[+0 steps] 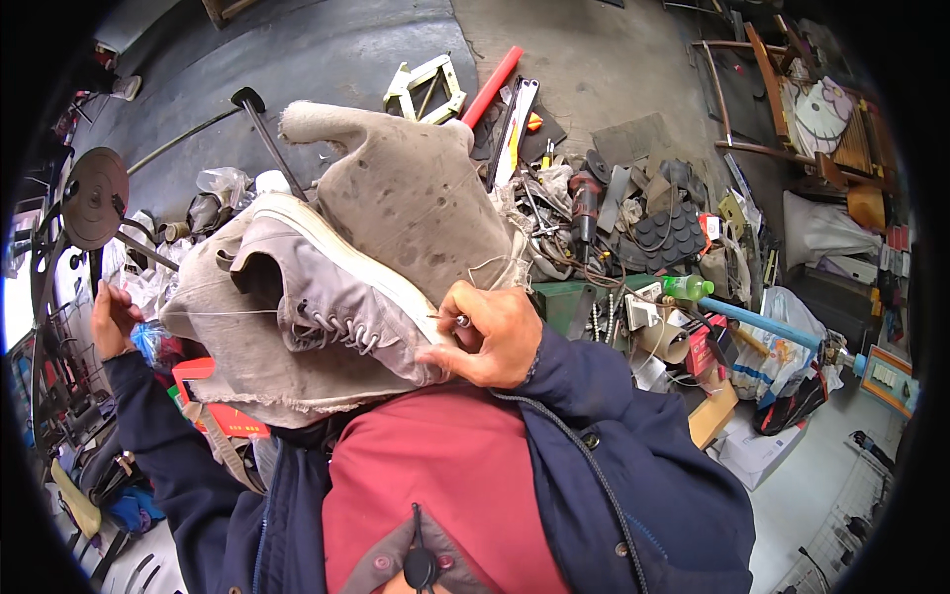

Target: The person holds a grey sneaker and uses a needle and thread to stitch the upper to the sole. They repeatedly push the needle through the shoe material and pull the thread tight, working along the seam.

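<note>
A grey lace-up shoe (371, 272) with a pale sole lies on its side across my lap, on a worn, stained grey cloth (406, 188). My right hand (490, 337) is closed at the toe, thumb against the upper. It grips a slim awl (462, 321), mostly hidden by the fingers, with its thin point at the sole's edge. Out to the left, my left hand (116, 319) is raised with curled fingers. A thin white thread (233, 313) runs taut from the shoe's opening toward that hand; its end at the fingers is hard to see.
Right of the cloth lies a pile of tools and scraps, with an angle grinder (586, 208) and a green bottle (688, 287). A blue pole (762, 325) juts out at the right. A machine with a round metal wheel (96, 198) stands left. A red box (223, 396) sits below the cloth.
</note>
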`<act>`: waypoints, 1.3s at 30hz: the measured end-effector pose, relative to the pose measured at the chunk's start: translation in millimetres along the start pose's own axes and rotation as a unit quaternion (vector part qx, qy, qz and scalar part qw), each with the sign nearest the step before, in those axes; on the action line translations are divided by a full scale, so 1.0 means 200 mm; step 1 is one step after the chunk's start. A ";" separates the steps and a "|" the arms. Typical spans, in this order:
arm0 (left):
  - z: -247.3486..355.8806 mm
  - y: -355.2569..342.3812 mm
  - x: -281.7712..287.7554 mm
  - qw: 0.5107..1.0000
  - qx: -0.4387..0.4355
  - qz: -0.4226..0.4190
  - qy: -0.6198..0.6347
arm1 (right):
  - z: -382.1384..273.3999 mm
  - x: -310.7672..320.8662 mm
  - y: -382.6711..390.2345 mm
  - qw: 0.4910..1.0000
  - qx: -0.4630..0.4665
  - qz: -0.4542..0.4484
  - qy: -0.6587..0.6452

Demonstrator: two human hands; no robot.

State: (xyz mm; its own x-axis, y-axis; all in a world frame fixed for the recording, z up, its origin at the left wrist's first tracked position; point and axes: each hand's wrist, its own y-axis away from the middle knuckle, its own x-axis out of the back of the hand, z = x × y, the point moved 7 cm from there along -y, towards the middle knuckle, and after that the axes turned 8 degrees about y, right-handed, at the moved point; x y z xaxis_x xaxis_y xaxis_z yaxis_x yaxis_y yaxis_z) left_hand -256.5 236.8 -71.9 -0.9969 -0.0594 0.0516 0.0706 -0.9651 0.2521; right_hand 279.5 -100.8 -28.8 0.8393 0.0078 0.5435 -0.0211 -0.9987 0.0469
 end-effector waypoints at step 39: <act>-0.04 1.19 -1.78 0.811 0.316 -0.491 -0.040 | -0.05 0.02 -0.10 0.998 0.043 0.032 -0.037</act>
State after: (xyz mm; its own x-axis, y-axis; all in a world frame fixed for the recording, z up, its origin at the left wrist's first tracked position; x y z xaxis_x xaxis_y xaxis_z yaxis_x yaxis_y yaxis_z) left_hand 114.5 26.3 -37.4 -0.5796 0.6996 -0.4178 -0.7273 -0.2129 0.6524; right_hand 278.3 -79.7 -18.5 0.8756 -0.0576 0.4796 -0.0322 -0.9976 -0.0610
